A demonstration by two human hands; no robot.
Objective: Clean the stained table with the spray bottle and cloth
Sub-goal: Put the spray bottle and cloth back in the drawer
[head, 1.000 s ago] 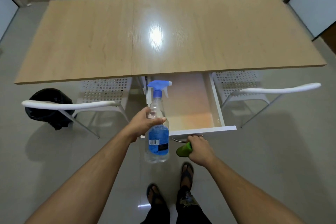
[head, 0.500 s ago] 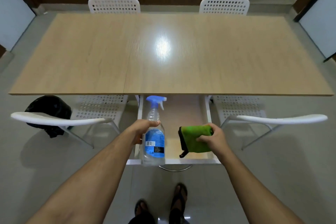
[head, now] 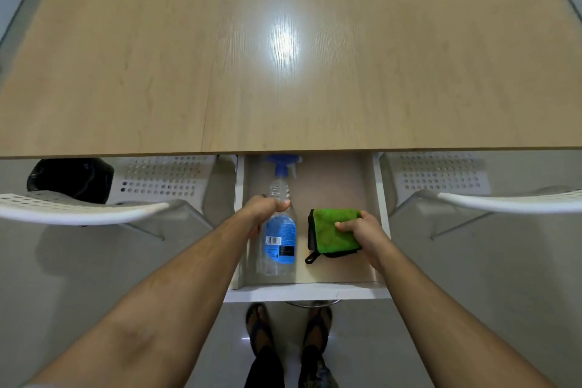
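Observation:
A long light-wood table [head: 283, 57] fills the upper view, with a bright light glare near its middle. Below its near edge a white drawer [head: 308, 291] stands pulled out. My left hand [head: 266, 209] grips the neck of a clear spray bottle [head: 278, 239] with a blue trigger head and blue label, low over the drawer's left side. My right hand [head: 362, 228] holds a folded green cloth [head: 333, 231] with a black edge and loop, over the drawer's right side. Whether bottle or cloth rests on the drawer bottom I cannot tell.
White perforated chairs stand at the near left [head: 94, 211] and near right [head: 504, 201], and two more at the far side. A black bag [head: 71, 178] sits on the floor under the left chair. My feet [head: 289, 331] in sandals are just before the drawer front.
The drawer has been pulled further out. My right hand let go of its handle and carried the green cloth into it. My left hand lowered the bottle into the drawer. The view tilted down.

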